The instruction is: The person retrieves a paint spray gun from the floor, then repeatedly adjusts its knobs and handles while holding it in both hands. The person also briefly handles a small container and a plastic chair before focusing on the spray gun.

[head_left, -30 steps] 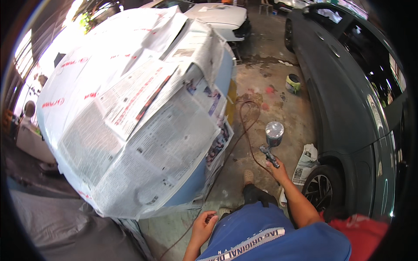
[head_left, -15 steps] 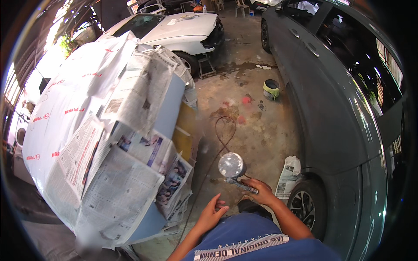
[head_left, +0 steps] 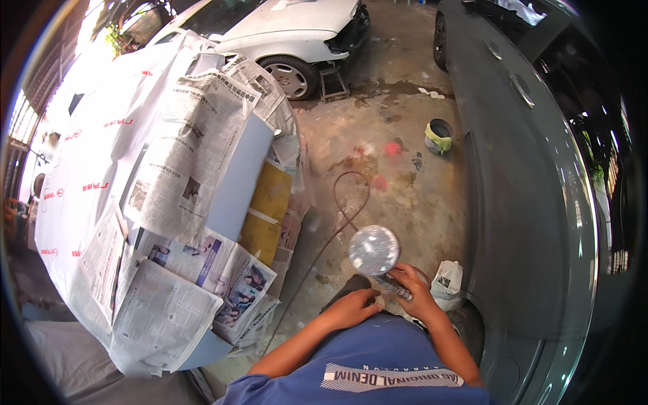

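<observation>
My right hand (head_left: 416, 291) is wrapped round the handle of a spray gun (head_left: 395, 286) in front of my waist. A round, paint-spattered cup (head_left: 373, 250) sits on top of the gun. From the gun a thin dark hose (head_left: 335, 235) loops forward over the floor and runs back toward me on the left. My left hand (head_left: 352, 309) rests against my lower shirt and trouser leg, with its fingers loosely stretched and nothing seen in them. Left of me stands a car body masked with newspaper (head_left: 165, 304) and white plastic sheet (head_left: 94, 155); a light blue strip of panel (head_left: 239, 179) shows bare.
Close on my right is a dark grey car (head_left: 520, 223), with crumpled newspaper (head_left: 447, 278) by its wheel. Ahead on the stained concrete floor stands a dark bucket (head_left: 439, 137) with a yellow-green cloth over its rim. A white car (head_left: 290, 27) is parked farther off.
The view has shifted, and the masked car sits farther left in it. My left hand has moved in against my body. The spray gun stays in my right hand.
</observation>
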Available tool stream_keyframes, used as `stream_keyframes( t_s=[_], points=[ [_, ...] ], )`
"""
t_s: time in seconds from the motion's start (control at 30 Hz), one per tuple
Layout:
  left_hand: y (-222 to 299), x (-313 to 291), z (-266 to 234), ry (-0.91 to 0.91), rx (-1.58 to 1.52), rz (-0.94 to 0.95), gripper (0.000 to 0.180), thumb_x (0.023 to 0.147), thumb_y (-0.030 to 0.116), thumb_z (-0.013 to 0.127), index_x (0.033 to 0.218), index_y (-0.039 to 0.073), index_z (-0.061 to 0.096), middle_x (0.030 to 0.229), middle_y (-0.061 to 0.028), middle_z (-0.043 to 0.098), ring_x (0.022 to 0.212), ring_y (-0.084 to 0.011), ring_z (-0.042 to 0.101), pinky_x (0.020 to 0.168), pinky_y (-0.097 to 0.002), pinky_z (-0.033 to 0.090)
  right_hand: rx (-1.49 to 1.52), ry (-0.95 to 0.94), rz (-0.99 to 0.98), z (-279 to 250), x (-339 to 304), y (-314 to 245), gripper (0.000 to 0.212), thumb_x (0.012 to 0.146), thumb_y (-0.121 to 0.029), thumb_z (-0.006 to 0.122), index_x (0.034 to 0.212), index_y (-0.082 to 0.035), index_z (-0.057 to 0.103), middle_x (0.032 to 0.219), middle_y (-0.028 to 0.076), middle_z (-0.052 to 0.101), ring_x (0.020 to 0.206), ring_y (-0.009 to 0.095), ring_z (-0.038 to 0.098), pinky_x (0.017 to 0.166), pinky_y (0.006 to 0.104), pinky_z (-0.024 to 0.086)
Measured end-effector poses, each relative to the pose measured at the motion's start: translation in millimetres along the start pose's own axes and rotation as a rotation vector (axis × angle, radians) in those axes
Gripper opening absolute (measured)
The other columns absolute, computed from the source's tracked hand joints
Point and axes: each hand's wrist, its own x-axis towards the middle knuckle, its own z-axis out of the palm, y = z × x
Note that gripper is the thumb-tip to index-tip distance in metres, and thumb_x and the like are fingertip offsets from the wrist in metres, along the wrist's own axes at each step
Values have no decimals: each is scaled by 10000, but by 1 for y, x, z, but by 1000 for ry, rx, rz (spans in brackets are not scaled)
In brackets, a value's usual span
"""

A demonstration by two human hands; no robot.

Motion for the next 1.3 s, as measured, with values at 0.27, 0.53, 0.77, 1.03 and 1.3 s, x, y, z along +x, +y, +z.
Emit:
stream_keyframes(
  t_s=[0.27, 0.53, 0.77, 1.03, 1.3],
  points=[
    [-207, 158, 22, -59, 135, -558, 627, 938, 497, 637, 1390, 70, 560, 1429, -230, 545, 1326, -408, 514, 1075, -487, 450, 702, -45, 368, 2, 106, 79, 553, 980, -92, 633, 1468, 37, 406, 1437, 188, 540, 1005, 220, 698, 936, 364, 563],
    [-301, 204, 98, -429, -89, -1212, 1120, 807, 691, 698, 1630, 139, 176, 1632, -204, 286, 1455, -482, 345, 1097, -661, 371, 779, -47, 695, 37, 210, 188, 327, 958, -174, 614, 1186, 60, 619, 644, 27, 518, 578, 123, 531, 575, 297, 486],
    [-286, 253, 141, -162, -124, -1248, 1182, 792, 645, 742, 1637, 137, 91, 1588, -285, 285, 1366, -492, 444, 1068, -651, 401, 693, -164, 790, 41, 251, 302, 318, 977, -108, 592, 1261, 34, 584, 1109, 136, 673, 571, 98, 519, 554, 303, 527],
    [-262, 289, 184, -153, -73, -1340, 1139, 823, 636, 721, 1634, 127, 103, 1581, -271, 309, 1378, -464, 423, 1110, -620, 353, 647, -34, 875, 16, 243, 384, 491, 1005, -134, 576, 1450, 4, 420, 1090, 110, 667, 532, 94, 476, 468, 271, 434],
    [-252, 306, 206, -164, 8, -1384, 1124, 830, 640, 715, 1632, 124, 120, 1571, -267, 327, 1360, -469, 430, 1106, -615, 357, 567, 22, 841, -10, 251, 392, 476, 1046, -209, 539, 1475, -53, 406, 1067, 68, 633, 554, 94, 455, 474, 271, 405]
  ],
)
